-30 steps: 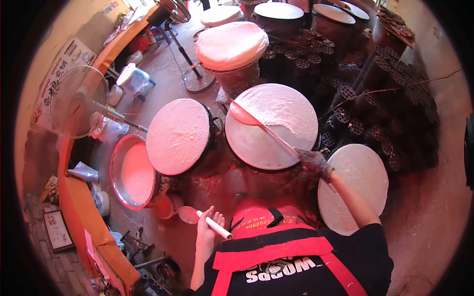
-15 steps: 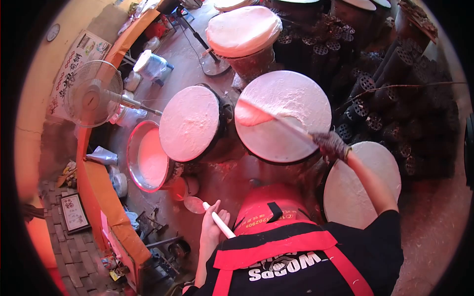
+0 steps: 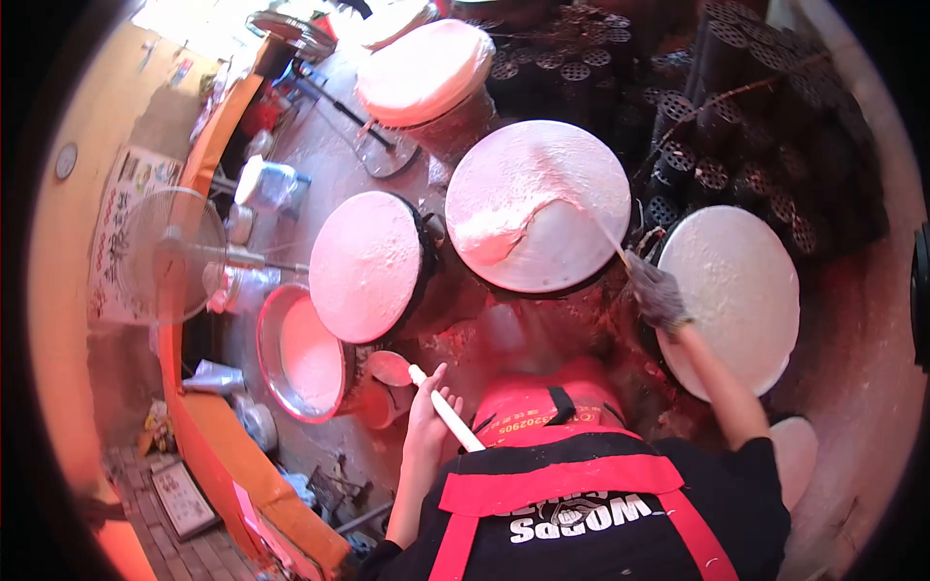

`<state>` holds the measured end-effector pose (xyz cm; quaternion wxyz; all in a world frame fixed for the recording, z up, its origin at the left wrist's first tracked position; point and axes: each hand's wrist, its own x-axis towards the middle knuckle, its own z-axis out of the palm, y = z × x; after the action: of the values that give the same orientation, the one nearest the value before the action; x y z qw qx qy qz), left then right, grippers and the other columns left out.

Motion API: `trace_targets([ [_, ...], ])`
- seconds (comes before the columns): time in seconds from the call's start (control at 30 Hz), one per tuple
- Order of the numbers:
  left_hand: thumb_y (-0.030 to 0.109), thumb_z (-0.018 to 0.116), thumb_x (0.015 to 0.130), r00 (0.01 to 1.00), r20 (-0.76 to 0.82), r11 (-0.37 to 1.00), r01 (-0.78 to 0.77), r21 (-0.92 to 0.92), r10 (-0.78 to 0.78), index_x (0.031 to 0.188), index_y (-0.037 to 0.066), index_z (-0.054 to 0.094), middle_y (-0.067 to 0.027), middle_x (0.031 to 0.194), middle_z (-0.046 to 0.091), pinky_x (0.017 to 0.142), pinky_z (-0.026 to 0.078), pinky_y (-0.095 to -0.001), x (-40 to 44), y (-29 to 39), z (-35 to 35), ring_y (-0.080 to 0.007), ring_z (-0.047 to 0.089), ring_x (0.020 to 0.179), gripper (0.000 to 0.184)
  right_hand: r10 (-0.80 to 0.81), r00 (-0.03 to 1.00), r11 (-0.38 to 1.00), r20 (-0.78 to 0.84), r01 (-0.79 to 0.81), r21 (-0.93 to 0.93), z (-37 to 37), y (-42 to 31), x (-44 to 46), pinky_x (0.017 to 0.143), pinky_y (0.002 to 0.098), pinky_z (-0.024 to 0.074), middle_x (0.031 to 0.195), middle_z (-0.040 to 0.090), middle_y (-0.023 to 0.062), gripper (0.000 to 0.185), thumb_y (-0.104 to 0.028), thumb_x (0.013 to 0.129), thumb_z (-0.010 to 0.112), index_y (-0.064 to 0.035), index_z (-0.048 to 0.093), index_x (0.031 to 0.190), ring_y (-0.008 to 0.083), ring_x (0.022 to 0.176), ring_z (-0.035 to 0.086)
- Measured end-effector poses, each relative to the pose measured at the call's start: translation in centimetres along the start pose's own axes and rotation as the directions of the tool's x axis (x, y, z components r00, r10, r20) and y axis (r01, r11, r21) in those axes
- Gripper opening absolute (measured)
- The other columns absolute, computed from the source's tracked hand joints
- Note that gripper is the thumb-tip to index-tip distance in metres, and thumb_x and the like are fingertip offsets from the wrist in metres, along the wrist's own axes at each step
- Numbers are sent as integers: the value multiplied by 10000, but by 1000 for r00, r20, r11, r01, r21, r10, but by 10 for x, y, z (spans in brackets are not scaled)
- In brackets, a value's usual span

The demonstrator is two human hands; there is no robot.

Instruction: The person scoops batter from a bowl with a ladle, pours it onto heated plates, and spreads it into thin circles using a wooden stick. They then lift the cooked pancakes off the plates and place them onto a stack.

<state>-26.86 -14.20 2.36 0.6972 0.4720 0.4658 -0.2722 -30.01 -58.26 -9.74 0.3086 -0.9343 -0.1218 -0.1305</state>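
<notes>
My right hand, in a grey glove, is closed on the handle of a long thin scraper. Its blurred blade reaches over the middle round griddle. White batter coats the upper and left part of that griddle, with a thicker ridge at lower left; its lower right shows bare metal. My left hand is closed around the white handle of a ladle in front of my apron. The ladle's round pinkish head points up and left, near a bucket.
Batter-coated griddles stand left, right and behind. A wide basin of batter sits at lower left, beside a fan and orange counter edge. Coal briquettes are stacked at the back right.
My view has shifted to the right. The scraper and my right hand have swung round, and the thick batter ridge now lies at the griddle's lower left. The left hand still holds the ladle.
</notes>
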Motion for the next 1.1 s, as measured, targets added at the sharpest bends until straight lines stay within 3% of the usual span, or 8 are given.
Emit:
trace_targets([
  [0.13,210,549,820,971,240,996,-35,82,15,1074,198,592,50,638,357,656,455,-265,29,33,-19,-81,372,562,257,551,828,540,-101,-261,800,132,-2,4,988,263,290,1258,439,102,419,-116,851,386,-15,398,1258,174,1154,423],
  [0.23,182,551,821,963,268,987,-74,143,33,1048,183,596,61,581,306,616,433,-227,30,58,-27,-65,330,511,232,528,826,804,-199,-410,431,98,-110,-1,765,297,463,1008,627,128,319,-166,840,568,-74,553,1145,191,923,612],
  [0.4,162,537,830,970,237,967,-104,234,47,1128,198,572,91,792,405,727,404,-205,36,89,-70,-40,407,715,302,710,684,701,-168,-665,257,63,-233,-34,750,348,473,987,618,143,384,-212,834,566,-139,506,1206,278,895,604],
  [0.53,192,517,832,972,220,964,-135,229,84,1203,198,506,63,1184,447,898,314,-246,36,98,-129,-69,340,1148,371,743,589,624,-317,-441,645,202,-209,12,630,326,441,871,600,104,355,-215,866,506,-99,470,1200,230,738,554],
  [0.77,212,559,796,970,182,970,-188,153,160,1166,266,535,103,979,414,856,342,-242,31,90,-220,-53,375,907,374,933,336,206,-126,-211,956,324,-207,258,381,284,339,615,495,34,137,-266,898,435,-151,474,962,157,440,438],
  [0.87,215,573,788,979,134,977,-170,132,152,1143,261,552,95,929,404,838,357,-239,28,87,-237,-59,375,834,358,936,345,148,-66,-216,965,339,-208,240,274,265,295,505,451,3,144,-287,912,405,-173,475,860,125,312,389],
  [0.9,215,581,786,983,120,980,-155,122,140,1131,259,562,89,899,389,819,370,-237,29,85,-241,-55,372,806,349,920,361,-138,150,-58,989,300,-251,221,274,261,292,508,450,2,135,-289,912,406,-182,477,872,122,314,390],
  [1.1,220,589,803,976,190,988,-127,86,109,1133,216,569,74,910,368,846,388,-256,41,75,-234,-53,366,822,331,940,326,-90,101,-48,995,239,-278,116,273,254,315,557,485,15,209,-360,896,450,-268,472,1083,118,323,393],
])
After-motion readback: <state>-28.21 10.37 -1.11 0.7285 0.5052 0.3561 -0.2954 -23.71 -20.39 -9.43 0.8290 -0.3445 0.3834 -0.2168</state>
